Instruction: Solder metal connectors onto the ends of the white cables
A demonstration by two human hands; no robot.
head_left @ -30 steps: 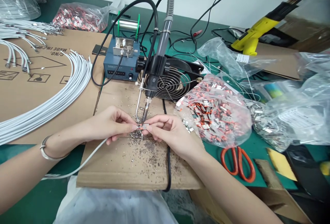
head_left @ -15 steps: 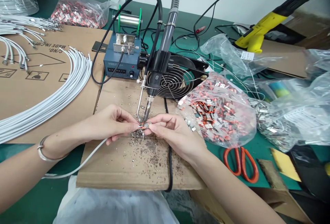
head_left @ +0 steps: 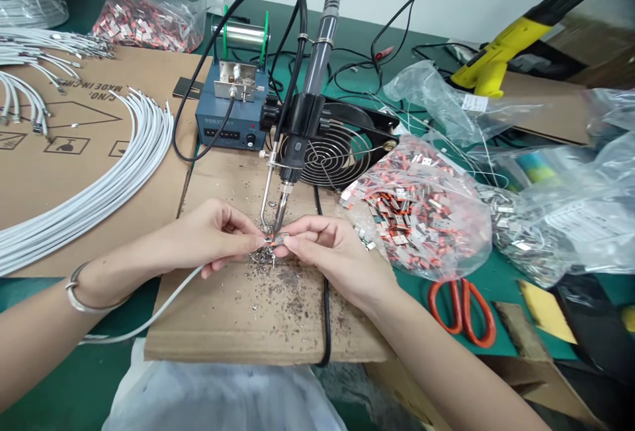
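My left hand (head_left: pixel 218 236) pinches the end of a white cable (head_left: pixel 171 299), which trails down to the left. Between the fingertips of my right hand (head_left: pixel 327 246) is a small metal connector (head_left: pixel 280 239) with an orange part. Cable end and connector meet under the tip of a mounted soldering iron (head_left: pixel 281 209). A thin metal feed tube (head_left: pixel 266 193) comes down beside that tip. Solder bits lie below on the cardboard (head_left: pixel 218 325).
A blue solder feeder (head_left: pixel 231 117) and black fan (head_left: pixel 342 147) stand behind. White cables (head_left: pixel 124 176) lie left. Right are a bag of connectors (head_left: pixel 421 213), orange-handled scissors (head_left: pixel 461 312) and a yellow tool (head_left: pixel 501 47).
The whole view has shifted slightly. Both hands stay at the iron's tip, and the connector shows a little less between the fingertips.
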